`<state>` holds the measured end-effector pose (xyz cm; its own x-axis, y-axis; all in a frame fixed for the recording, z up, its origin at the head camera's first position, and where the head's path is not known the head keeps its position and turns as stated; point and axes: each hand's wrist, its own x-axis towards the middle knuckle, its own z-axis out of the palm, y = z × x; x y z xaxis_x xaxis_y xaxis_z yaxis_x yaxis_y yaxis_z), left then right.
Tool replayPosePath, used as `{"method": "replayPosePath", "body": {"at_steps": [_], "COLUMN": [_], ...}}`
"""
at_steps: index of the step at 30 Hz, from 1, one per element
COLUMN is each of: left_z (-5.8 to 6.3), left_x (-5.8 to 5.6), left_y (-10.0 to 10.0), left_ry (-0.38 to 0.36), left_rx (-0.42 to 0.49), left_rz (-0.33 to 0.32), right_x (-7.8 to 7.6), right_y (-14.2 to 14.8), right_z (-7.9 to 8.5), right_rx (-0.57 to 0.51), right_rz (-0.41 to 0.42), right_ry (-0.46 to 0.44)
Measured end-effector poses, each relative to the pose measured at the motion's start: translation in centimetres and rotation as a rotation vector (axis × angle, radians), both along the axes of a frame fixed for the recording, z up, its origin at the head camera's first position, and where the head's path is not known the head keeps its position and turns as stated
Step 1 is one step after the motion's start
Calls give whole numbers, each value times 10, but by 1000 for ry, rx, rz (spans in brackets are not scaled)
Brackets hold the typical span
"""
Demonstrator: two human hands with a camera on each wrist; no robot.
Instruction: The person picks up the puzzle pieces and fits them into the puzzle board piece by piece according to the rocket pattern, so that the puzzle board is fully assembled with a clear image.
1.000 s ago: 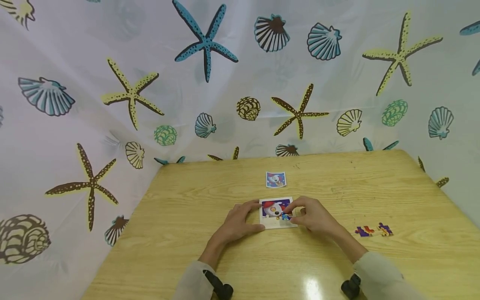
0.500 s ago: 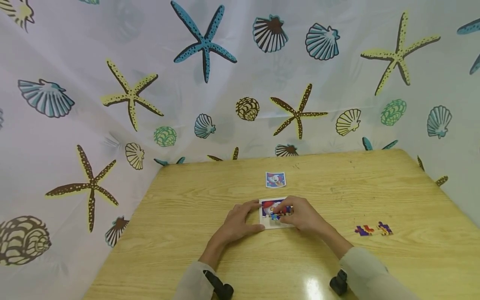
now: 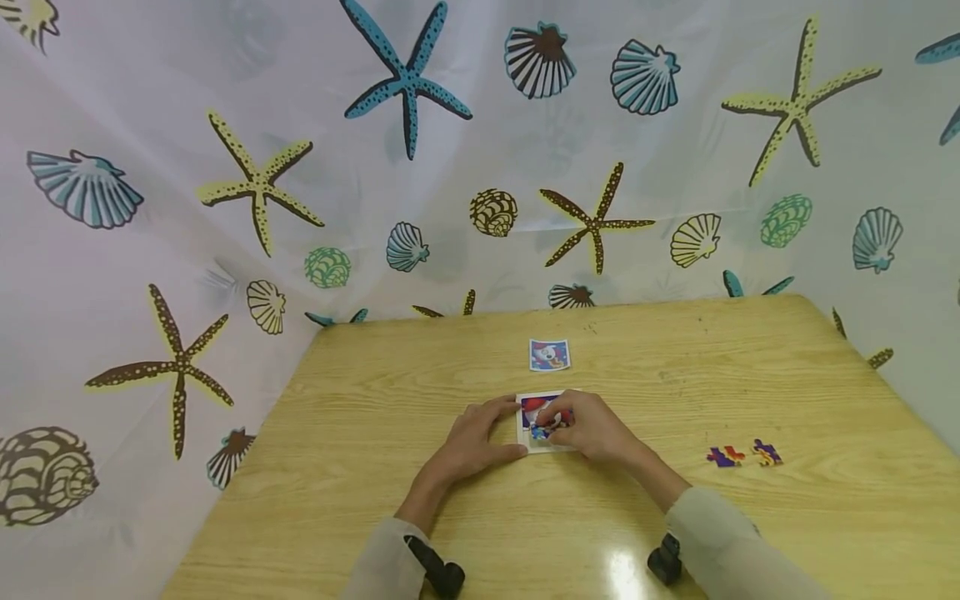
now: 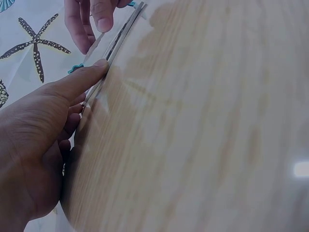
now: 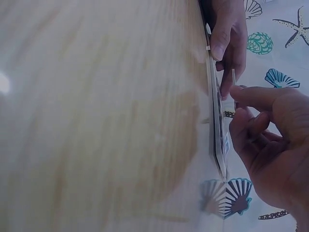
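Right hand [image 3: 592, 427], with jigsaw piece [image 3: 539, 432], shifted leftward over puzzle tray [image 3: 519, 427] | right: wrist bent inward, thumb and forefinger pinching that one piece | left hand [image 3: 472, 437]: thumb and forefinger spread, holding tray's left side | tabletop [image 3: 420, 367]: one tray, one picture card [image 3: 550, 355] beyond it, two loose pieces [image 3: 767, 452] rightward

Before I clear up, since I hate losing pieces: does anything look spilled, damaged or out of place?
Nothing looks spilled or damaged. Two purple-and-orange jigsaw pieces lie on the yellow wood-grain table apart from the white-bordered square puzzle tray, but with its picture unfinished that seems ordinary.
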<state>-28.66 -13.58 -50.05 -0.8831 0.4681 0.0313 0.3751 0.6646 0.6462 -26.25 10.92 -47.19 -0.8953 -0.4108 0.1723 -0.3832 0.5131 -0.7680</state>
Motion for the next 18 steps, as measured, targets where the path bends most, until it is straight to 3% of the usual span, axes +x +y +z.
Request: {"method": "replayPosePath", "body": {"at_steps": [18], "left_z": [0], "left_x": [-1], "left_y": [1], "left_ry": [17], "left_rx": [6], "left_rz": [-9], "right_x": [-4], "right_y": [-14], "right_z": [-6], "right_rx": [51], "right_rz": [60], "right_ry": [26]}}
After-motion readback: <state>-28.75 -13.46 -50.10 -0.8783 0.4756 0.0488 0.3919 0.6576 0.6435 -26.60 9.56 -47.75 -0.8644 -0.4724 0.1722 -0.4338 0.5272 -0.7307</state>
